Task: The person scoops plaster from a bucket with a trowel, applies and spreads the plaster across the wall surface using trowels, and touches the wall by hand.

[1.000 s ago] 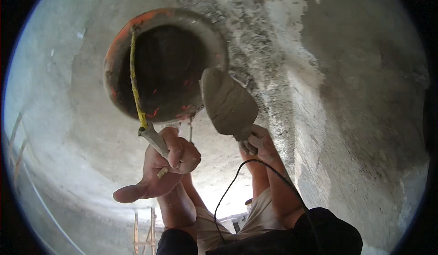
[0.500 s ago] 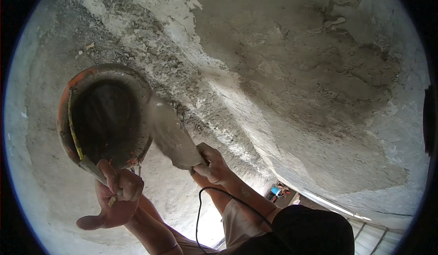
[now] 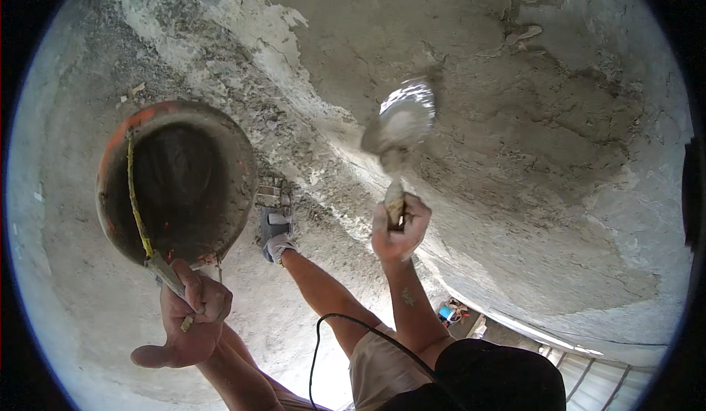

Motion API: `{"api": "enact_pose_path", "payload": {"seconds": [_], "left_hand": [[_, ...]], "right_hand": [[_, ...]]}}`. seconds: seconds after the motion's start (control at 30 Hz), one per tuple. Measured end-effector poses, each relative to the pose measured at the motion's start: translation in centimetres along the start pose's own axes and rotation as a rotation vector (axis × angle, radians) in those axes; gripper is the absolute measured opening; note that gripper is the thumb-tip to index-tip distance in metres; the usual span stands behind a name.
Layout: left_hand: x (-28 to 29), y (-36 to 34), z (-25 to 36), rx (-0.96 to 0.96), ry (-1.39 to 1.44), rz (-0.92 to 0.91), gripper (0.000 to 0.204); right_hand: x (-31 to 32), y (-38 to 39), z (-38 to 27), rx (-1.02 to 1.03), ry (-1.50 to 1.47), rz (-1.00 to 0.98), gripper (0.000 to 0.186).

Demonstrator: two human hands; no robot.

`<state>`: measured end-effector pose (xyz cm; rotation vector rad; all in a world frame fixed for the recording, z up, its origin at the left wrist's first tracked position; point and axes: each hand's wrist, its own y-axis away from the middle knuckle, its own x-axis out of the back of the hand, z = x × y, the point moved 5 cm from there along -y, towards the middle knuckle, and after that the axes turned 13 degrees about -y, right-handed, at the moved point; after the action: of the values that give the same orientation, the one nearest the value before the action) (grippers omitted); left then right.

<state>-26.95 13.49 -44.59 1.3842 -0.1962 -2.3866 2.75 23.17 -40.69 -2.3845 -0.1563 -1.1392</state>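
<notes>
In my left hand [image 3: 187,315], fingers curled and thumb sticking out, is the handle [image 3: 136,201] of a round orange bucket, smeared with grey, with a yellow section and a pale grip. The bucket's rim [image 3: 239,161] circles a dark interior. My right hand [image 3: 401,227] grips a trowel [image 3: 397,128] by its handle. The blurred, shiny blade is over or against the grey plastered wall [image 3: 500,117]; whether it touches, I cannot tell.
My sandalled foot [image 3: 276,227] is beside the bucket on the dusty grey ground [image 3: 261,312]. A rough rubble band runs along the wall's base. Toward the lower right are a small blue container [image 3: 446,312] with assorted things and a corrugated pale panel [image 3: 599,381].
My right hand has swung the trowel up and rightward, away from the bucket; its grey load looks mostly gone. The view has turned toward the wall, shifting the bucket left.
</notes>
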Motion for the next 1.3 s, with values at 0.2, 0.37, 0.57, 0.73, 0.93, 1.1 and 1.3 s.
{"api": "enact_pose_path", "payload": {"seconds": [0.2,0.37,0.57,0.73,0.93,1.1,1.3], "left_hand": [[2.0,0.7,-0.2,-0.061,0.158,-0.249,0.12],[2.7,0.9,-0.2,-0.072,0.214,-0.271,0.121],[4.2,1.3,0.1,-0.065,0.234,-0.264,0.12],[4.3,1.1,0.5,-0.108,0.22,-0.288,0.119],[4.0,0.8,1.0,-0.098,0.173,-0.196,0.122],[4.3,0.6,0.9,-0.09,0.198,-0.267,0.121],[3.1,0.1,0.8,0.008,0.023,0.351,0.093]], "right_hand": [[-0.2,-3.7,0.7,-0.051,0.138,0.064,0.044],[-1.3,-2.7,2.1,-0.03,0.174,0.098,0.04],[-1.0,0.7,3.0,-0.218,0.121,0.054,0.041],[0.4,-1.7,0.8,-0.07,0.1,0.044,0.039],[-0.4,-4.6,1.1,-0.07,0.199,0.032,0.035],[-0.8,-0.4,2.4,-0.336,0.11,-0.057,0.033],[0.4,0.5,1.2,-0.194,0.13,-0.04,0.036]]}}
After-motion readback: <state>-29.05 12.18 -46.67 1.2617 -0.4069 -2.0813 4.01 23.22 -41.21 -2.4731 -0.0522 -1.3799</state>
